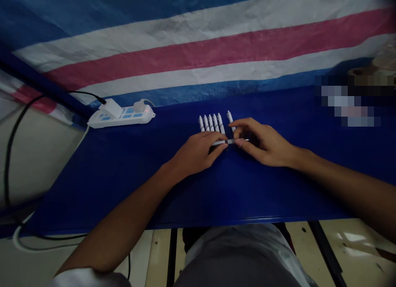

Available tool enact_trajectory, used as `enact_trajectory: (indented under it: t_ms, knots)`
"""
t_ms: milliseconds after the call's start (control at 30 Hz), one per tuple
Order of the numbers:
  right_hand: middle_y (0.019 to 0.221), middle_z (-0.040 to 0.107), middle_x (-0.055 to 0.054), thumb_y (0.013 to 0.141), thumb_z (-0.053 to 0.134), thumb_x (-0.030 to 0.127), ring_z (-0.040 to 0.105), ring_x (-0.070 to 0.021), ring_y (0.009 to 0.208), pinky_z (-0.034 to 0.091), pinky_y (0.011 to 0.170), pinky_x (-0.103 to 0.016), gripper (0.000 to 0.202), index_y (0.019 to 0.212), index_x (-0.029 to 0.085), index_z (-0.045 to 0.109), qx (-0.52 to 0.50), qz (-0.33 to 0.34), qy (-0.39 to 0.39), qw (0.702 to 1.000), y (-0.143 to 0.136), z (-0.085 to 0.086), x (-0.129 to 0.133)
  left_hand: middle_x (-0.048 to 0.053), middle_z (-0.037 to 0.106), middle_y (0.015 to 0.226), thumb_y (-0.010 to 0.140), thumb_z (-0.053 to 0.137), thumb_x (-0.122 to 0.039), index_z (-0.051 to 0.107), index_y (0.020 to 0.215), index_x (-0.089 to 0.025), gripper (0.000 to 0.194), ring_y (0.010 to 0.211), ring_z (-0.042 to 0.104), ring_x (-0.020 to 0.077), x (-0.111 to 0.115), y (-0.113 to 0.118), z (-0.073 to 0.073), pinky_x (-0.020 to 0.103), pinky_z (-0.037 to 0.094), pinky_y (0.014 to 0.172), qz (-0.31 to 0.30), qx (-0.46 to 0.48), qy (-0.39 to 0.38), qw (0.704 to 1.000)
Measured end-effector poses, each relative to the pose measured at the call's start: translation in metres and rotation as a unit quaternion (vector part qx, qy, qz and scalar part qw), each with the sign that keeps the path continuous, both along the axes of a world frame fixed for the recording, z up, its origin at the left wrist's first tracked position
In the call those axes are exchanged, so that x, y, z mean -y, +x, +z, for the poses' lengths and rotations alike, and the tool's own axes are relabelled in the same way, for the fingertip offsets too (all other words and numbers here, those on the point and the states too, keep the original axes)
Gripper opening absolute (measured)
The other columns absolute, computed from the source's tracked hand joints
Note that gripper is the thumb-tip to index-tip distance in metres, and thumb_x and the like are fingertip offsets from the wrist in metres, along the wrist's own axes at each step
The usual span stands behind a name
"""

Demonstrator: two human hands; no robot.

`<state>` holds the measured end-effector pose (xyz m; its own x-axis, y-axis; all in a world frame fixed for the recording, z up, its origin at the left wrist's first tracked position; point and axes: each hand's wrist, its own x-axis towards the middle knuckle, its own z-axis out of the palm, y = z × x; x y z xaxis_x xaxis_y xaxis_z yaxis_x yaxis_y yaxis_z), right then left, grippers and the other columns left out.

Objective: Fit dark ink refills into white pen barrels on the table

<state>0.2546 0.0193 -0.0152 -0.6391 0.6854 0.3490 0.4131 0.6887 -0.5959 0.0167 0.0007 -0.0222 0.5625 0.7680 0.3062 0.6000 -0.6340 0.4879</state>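
A white pen lies level between my two hands, with a dark band near its middle. My left hand pinches its left part between thumb and fingers. My right hand has thumb and fingertips closed on its right part, where a thin tip shows. Just beyond my left hand, several white pens stand side by side in a row, their lower ends hidden by my fingers. One more white pen lies a little apart to the right, partly covered by my right fingers.
A white power strip with plugs and cables sits at the back left of the blue table. A striped sheet hangs behind. Blurred items are at the back right. The table's front edge is near my body.
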Motion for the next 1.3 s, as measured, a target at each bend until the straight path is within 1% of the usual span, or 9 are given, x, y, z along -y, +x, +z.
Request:
enact_trajectory:
  t_ms: [233,333,433,533,667,800,967,1100,1300]
  knots:
    - [0.095,0.075,-0.006,0.101,0.055,0.039,0.069,-0.0175,0.072,0.048,0.06,-0.027,0.036,0.13,0.017,0.057,0.01,0.004,0.014,1.0,0.002,-0.002,-0.002,0.005,0.078,0.101,0.102,0.055,-0.031,0.071,0.111,-0.02,0.021,0.094,0.073,0.02,-0.001,-0.002,0.001,0.034,0.056,0.091,0.003,-0.003,0.0,1.0]
    - [0.083,0.074,-0.002,0.105,0.047,0.038,0.067,-0.0155,0.063,0.048,0.061,-0.028,0.033,0.13,0.018,0.058,0.025,0.007,0.009,1.0,0.002,-0.001,-0.002,0.005,0.078,0.101,0.102,0.055,-0.032,0.07,0.111,-0.019,0.021,0.093,0.073,0.0198,0.0,-0.002,0.002,0.034,0.056,0.092,0.001,-0.001,0.002,1.0]
    - [0.096,0.076,-0.006,0.103,0.052,0.04,0.071,-0.0188,0.078,0.05,0.067,-0.029,0.035,0.129,0.018,0.058,0.012,0.006,0.037,0.999,0.002,-0.001,-0.002,0.006,0.078,0.102,0.102,0.056,-0.03,0.07,0.111,-0.019,0.021,0.094,0.073,0.0201,0.0,-0.001,0.001,0.035,0.055,0.093,-0.001,0.002,0.01,1.0]
    - [0.085,0.076,-0.003,0.106,0.046,0.037,0.07,-0.017,0.07,0.049,0.065,-0.028,0.032,0.129,0.019,0.058,0.027,0.011,0.025,0.999,0.002,0.0,-0.002,0.006,0.078,0.102,0.102,0.056,-0.031,0.07,0.111,-0.019,0.021,0.095,0.073,0.0197,0.001,-0.001,0.001,0.034,0.055,0.093,-0.012,0.0,0.008,1.0]
    - [0.095,0.077,-0.005,0.101,0.056,0.042,0.069,-0.0172,0.071,0.048,0.061,-0.027,0.034,0.127,0.02,0.06,0.027,0.027,0.036,0.999,0.002,0.0,-0.003,0.005,0.078,0.104,0.102,0.057,-0.029,0.07,0.112,-0.02,0.019,0.096,0.073,0.0197,0.001,-0.001,0.001,0.034,0.055,0.093,-0.008,0.0,0.007,1.0]
    - [0.066,0.069,0.003,0.11,0.037,0.039,0.062,-0.0128,0.054,0.044,0.059,-0.025,0.035,0.123,0.018,0.062,0.041,0.048,-0.004,0.998,0.002,-0.001,-0.003,0.005,0.077,0.102,0.102,0.059,-0.031,0.07,0.11,-0.02,0.018,0.093,0.073,0.0189,0.001,-0.001,0.002,0.033,0.056,0.089,-0.011,0.009,0.013,1.0]
    - [0.092,0.077,-0.005,0.101,0.058,0.041,0.069,-0.0171,0.074,0.047,0.066,-0.027,0.026,0.112,0.02,0.067,0.025,0.028,0.026,0.999,0.002,0.001,-0.004,0.004,0.077,0.098,0.101,0.06,-0.03,0.071,0.104,-0.02,0.016,0.09,0.072,0.0191,-0.002,-0.002,0.001,0.033,0.056,0.087,0.0,0.008,0.013,1.0]
    - [0.07,0.069,0.001,0.106,0.048,0.039,0.06,-0.0121,0.056,0.042,0.06,-0.025,0.029,0.101,0.019,0.067,0.029,0.036,-0.028,0.999,0.0,0.008,-0.003,0.004,0.078,0.096,0.103,0.058,-0.031,0.072,0.104,-0.019,0.018,0.087,0.073,0.018,-0.002,-0.002,0.001,0.031,0.056,0.085,0.001,0.018,0.016,1.0]
    - [0.063,0.063,0.003,0.108,0.042,0.042,0.053,-0.0097,0.051,0.04,0.057,-0.024,0.038,0.086,0.019,0.062,-0.019,0.006,-0.076,0.997,-0.001,0.011,-0.002,0.003,0.079,0.099,0.098,0.066,-0.031,0.075,0.108,-0.022,0.017,0.089,0.073,0.0176,-0.003,-0.003,0.006,0.03,0.056,0.086,0.029,0.058,0.02,0.998]
